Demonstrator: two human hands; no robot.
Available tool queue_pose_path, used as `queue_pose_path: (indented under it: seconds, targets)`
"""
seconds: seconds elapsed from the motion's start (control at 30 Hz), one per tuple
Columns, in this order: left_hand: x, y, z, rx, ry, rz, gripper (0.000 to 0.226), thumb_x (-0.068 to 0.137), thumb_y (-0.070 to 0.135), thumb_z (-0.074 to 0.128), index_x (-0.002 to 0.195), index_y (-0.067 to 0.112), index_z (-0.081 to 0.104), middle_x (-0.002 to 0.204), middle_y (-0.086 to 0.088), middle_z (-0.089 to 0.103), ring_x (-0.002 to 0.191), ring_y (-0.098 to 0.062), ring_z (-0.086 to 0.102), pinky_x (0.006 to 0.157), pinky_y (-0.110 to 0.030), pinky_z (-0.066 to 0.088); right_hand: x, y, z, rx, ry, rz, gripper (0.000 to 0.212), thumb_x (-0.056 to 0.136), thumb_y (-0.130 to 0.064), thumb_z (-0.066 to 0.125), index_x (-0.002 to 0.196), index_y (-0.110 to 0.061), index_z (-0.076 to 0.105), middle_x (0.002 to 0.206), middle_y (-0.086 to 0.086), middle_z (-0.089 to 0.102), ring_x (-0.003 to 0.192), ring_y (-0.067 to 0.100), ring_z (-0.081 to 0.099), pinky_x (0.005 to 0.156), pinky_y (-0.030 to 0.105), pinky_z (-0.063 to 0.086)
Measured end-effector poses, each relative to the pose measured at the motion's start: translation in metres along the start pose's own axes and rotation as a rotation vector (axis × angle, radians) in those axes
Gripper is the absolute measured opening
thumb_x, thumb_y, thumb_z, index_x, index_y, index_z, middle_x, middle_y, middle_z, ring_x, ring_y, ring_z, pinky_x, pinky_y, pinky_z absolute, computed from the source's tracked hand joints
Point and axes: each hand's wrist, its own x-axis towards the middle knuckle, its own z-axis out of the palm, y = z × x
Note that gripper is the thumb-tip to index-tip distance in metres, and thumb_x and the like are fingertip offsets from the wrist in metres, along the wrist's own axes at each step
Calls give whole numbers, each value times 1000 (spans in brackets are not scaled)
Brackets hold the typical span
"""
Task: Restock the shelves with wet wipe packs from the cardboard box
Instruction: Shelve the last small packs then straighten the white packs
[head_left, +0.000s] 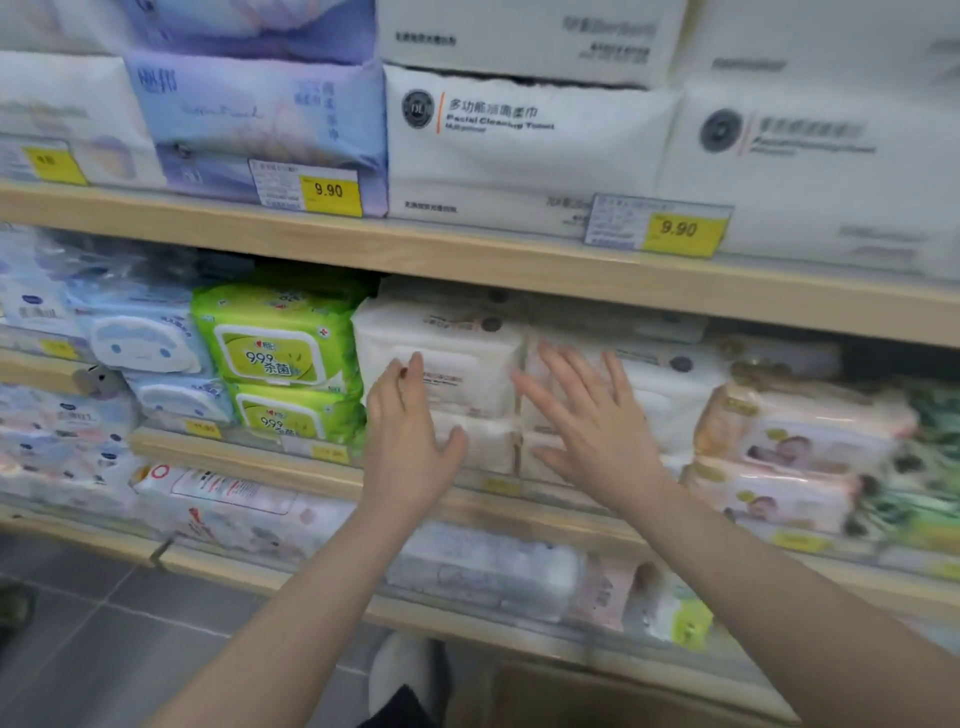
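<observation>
White wet wipe packs (462, 358) are stacked in the middle of the second shelf (249, 457). My left hand (410, 441) rests flat against the front of the left white stack, fingers apart and holding nothing. My right hand (587, 421) is spread open against the neighbouring white stack (670, 384), blurred by motion. The brown cardboard box (587, 696) shows at the bottom edge, below the lowest shelf; its inside is hidden.
Green wipe packs (280, 353) stand left of the white stacks, blue ones (145, 338) further left, and beige baby wipe packs (789, 441) to the right. Large tissue packs (524, 150) fill the upper shelf. A white shoe (405, 670) and grey floor tiles (104, 649) lie below.
</observation>
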Motion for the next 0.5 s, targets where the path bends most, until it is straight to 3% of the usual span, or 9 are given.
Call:
queue_pose_path:
  seconds: [0.1,0.2,0.37,0.5]
  targets:
    - [-1,50,22,96,-36,292,83,78,28,67,146,17,22,150,-20,25,137,-37,22,112,-49,25,-61,54,-13,-71,-61,104,94,63,-47,81,141,-25,33,147,11,33,134,30,31,108,56,13]
    - [-1,96,50,220,-97,465,89,71,32,74,143,29,22,146,-17,31,135,-35,22,107,-58,29,-107,101,-26,-150,-157,248,95,62,-48,81,140,-27,33,145,10,31,131,32,32,104,67,17]
    - [3,153,85,476,-244,402,106,70,53,71,144,43,-5,152,-11,13,140,-37,9,98,-77,5,-143,148,-31,-201,-372,440,114,46,-61,83,142,-28,31,142,15,31,132,37,26,97,75,21]
    - [7,162,99,560,-194,321,106,67,57,71,142,42,-2,149,-9,16,140,-35,8,95,-80,4,-151,160,-21,-184,-398,418,116,46,-49,89,142,-25,28,137,20,38,128,40,29,96,65,34]
